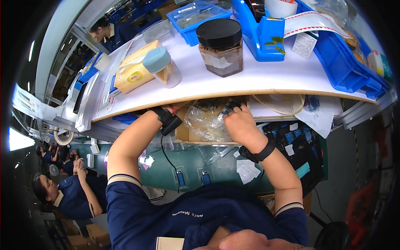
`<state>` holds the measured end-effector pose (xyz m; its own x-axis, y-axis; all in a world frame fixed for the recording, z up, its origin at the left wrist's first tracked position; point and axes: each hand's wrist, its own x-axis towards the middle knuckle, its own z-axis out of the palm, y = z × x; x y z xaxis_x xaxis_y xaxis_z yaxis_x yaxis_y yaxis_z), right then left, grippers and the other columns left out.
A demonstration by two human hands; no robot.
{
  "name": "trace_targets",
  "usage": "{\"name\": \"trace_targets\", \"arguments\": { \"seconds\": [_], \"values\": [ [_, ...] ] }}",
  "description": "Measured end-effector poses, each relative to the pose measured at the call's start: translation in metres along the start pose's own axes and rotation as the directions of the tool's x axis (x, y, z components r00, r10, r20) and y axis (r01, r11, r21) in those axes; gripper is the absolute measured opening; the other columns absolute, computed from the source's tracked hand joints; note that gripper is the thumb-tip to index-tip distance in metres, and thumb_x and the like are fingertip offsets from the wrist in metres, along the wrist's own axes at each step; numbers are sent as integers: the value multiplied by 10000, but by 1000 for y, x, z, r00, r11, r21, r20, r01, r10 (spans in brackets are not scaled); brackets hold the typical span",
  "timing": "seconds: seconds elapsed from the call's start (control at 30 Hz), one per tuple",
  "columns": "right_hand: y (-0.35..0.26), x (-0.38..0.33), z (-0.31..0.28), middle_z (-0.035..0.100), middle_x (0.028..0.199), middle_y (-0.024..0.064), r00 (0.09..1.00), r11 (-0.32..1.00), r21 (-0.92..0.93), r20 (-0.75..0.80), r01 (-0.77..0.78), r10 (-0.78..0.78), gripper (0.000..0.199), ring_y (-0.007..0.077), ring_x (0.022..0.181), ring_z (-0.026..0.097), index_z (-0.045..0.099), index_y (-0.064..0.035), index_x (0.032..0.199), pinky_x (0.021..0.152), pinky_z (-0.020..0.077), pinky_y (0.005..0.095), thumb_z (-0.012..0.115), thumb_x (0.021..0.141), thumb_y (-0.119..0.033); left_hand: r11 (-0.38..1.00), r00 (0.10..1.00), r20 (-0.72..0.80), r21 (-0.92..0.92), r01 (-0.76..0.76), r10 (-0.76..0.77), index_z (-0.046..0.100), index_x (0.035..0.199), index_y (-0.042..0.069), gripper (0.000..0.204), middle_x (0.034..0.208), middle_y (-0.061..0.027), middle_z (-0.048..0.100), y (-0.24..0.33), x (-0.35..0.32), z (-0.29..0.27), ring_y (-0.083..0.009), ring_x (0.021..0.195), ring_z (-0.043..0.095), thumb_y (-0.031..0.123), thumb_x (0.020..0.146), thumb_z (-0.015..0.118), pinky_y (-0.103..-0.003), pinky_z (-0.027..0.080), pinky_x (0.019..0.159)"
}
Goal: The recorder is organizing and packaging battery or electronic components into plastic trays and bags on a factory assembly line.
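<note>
The clear plastic bag [204, 124] lay in the cardboard box [181, 134] below the shelf [191, 83]. The right hand [243, 126] curled beside it, the left hand [180, 107] mostly hidden; I could not tell either grip's state.

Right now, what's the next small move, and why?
Probably nudge the crumpled clear plastic bag aside with the right hand: the bag covers part of the cardboard box's interior, and that hand is right beside it.
</note>
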<state>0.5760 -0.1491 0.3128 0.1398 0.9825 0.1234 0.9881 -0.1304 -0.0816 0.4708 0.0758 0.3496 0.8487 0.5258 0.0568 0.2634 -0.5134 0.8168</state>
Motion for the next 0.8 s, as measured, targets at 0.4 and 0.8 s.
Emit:
{"name": "trace_targets", "arguments": {
  "seconds": [0.4,0.8],
  "values": [
    [0,2,0,674,802,100,999,1000,-16,-32,-5,4,138,256,884,593,667,-46,798,958,388,438,585,687,-55,976,984,-13,-130,176,-179,610,854,14,102,651,-43,572,-6,-10,-12,-125,482,472,112,879,604,-260,358,431],
    [-16,-18,-38,601,1055,198,890,812,552,-446,190,95,355,368,1029,544,596,11,1063,928,400,456,578,709,18,893,935,-105,-350,284,-339,600,870,-11,109,613,-17,540,15,-69,-7,-52,410,382,85,856,651,-207,249,362]
  ]
}}
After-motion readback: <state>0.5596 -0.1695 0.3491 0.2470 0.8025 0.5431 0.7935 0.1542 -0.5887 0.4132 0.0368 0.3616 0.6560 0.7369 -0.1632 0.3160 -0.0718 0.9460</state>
